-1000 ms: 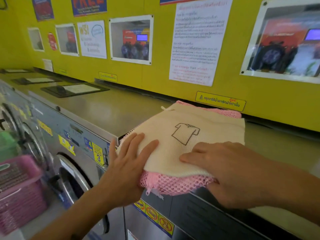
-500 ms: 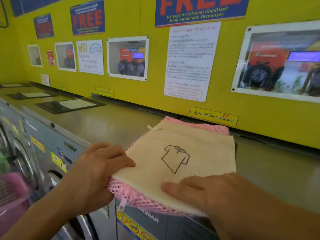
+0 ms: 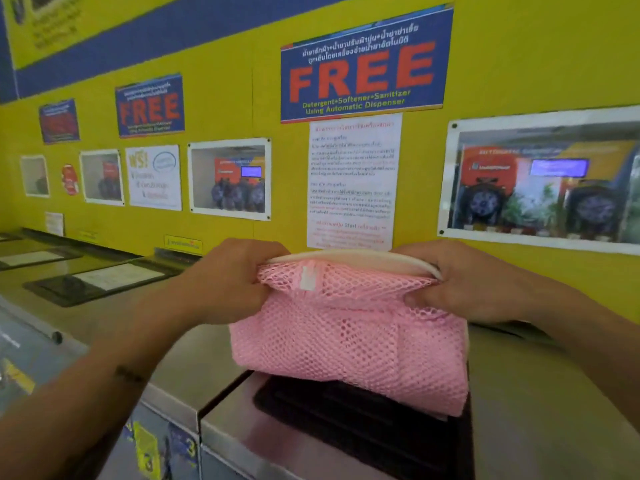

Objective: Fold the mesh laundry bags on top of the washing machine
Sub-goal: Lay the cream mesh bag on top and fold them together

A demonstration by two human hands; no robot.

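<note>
The folded pink mesh laundry bag (image 3: 349, 337) hangs upright in front of me, its pink side facing the camera. Behind it, only the top edge of the cream mesh bag (image 3: 346, 258) shows. My left hand (image 3: 225, 282) grips the stack's upper left corner, and my right hand (image 3: 460, 282) grips the upper right corner, thumb on the pink mesh. The bags' lower edge hovers just above the washing machine top (image 3: 540, 393).
A black recessed lid (image 3: 346, 424) lies in the machine top under the bags. More steel machine tops with black panels (image 3: 93, 282) run to the left. The yellow wall with posters (image 3: 360, 67) stands right behind.
The stack lay flat on the machine with my hands on it. Both hands have since gripped its sides and lifted it upright, so the pink bag now faces me.
</note>
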